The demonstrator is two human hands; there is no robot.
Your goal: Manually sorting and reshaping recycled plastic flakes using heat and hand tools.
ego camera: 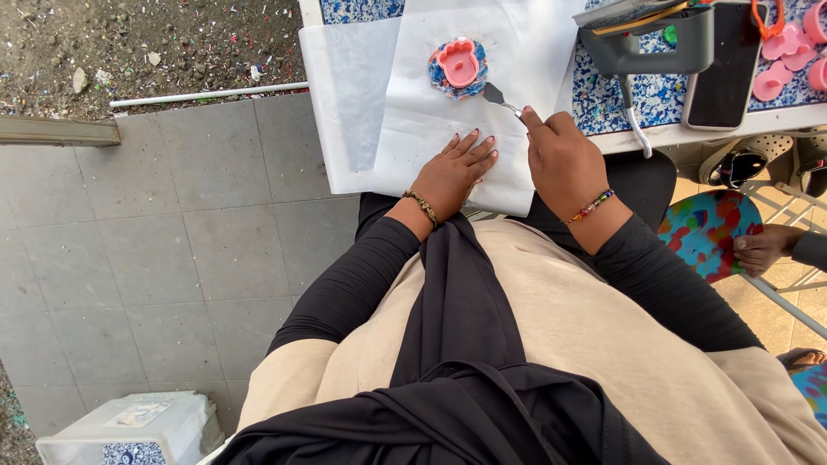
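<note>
Pinning white paper (431,129) flat with spread left hand (457,172) — right hand (560,159) pinching small spatula (498,96), blade just beyond fingertips, touching pink paw-shaped cutter (458,62) on blue-patterned clay (441,82) — steadying the sheet.

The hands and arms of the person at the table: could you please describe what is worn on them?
Both arms are covered by long, close-fitting black sleeves. The left hand has dark red painted nails and a beaded bracelet in brown and gold tones at the wrist. The right hand has a bracelet of multicoloured beads at its wrist.
</note>
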